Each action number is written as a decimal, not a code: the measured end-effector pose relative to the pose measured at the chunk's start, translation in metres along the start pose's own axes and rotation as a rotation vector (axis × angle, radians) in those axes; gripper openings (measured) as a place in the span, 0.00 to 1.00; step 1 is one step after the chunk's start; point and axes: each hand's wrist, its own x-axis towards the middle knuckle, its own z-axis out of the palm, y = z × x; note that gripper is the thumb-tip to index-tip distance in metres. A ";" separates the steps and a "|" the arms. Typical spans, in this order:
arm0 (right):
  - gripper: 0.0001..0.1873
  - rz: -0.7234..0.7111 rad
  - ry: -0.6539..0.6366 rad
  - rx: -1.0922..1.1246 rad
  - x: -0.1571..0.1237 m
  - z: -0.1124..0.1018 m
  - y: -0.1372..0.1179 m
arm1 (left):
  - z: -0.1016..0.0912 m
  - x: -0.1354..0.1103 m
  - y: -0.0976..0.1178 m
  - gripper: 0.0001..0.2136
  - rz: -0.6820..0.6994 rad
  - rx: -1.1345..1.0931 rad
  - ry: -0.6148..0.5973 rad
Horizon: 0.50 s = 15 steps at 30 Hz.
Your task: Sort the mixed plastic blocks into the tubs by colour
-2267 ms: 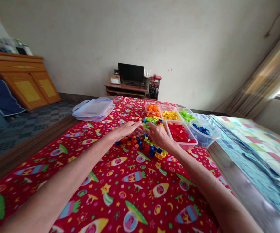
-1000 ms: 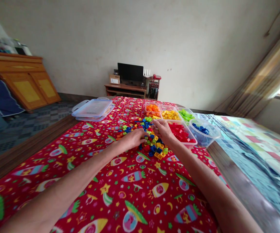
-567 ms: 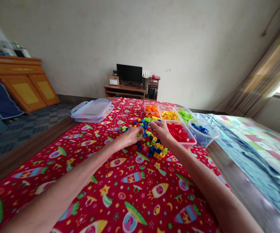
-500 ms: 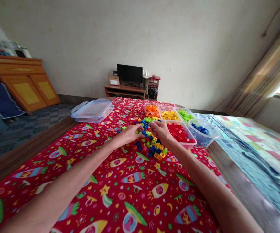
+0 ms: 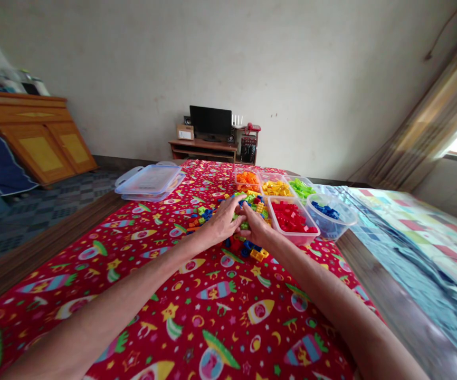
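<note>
A loose heap of plastic building blocks (image 5: 258, 255) in green, yellow, blue, red and orange lies on the red patterned cloth (image 5: 212, 316). My left hand (image 5: 222, 220) is over the heap, its fingers stretched toward the right and the thumb apart. Close against its fingertips is my right hand (image 5: 257, 224), with its fingers curled. Green shows between the two hands, but whether it is a held block or part of the heap is unclear. The red block box (image 5: 311, 236), a clear plastic box of red blocks, stands just right of my right hand.
Behind stand clear boxes of orange blocks (image 5: 247, 179), yellow blocks (image 5: 276, 188) and green blocks (image 5: 301, 187). A round tub (image 5: 337, 228) holds blue blocks at the right. Stacked clear lids (image 5: 149, 179) lie at the left. A bed (image 5: 418, 227) adjoins the table's right side.
My hands have come together over the heap from a short distance apart. The left moved right, and the right moved slightly left and nearer to me. The left fingers have straightened.
</note>
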 end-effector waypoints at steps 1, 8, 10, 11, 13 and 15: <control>0.17 0.029 0.005 0.039 0.001 0.000 0.000 | 0.002 -0.001 0.000 0.23 0.009 0.003 0.004; 0.16 0.161 0.031 0.188 -0.003 -0.003 -0.019 | -0.013 0.005 -0.009 0.21 0.014 0.040 0.164; 0.15 0.148 0.022 0.205 -0.005 -0.003 -0.023 | -0.019 0.007 -0.014 0.15 0.012 0.119 0.131; 0.16 0.137 0.012 0.208 -0.006 -0.004 -0.024 | -0.021 0.008 -0.017 0.13 0.013 0.156 0.082; 0.17 0.113 -0.012 0.207 -0.006 -0.005 -0.024 | -0.021 0.008 -0.020 0.10 0.007 0.211 -0.053; 0.19 0.086 -0.017 0.206 -0.005 -0.007 -0.024 | -0.019 0.005 -0.021 0.08 -0.018 0.236 -0.181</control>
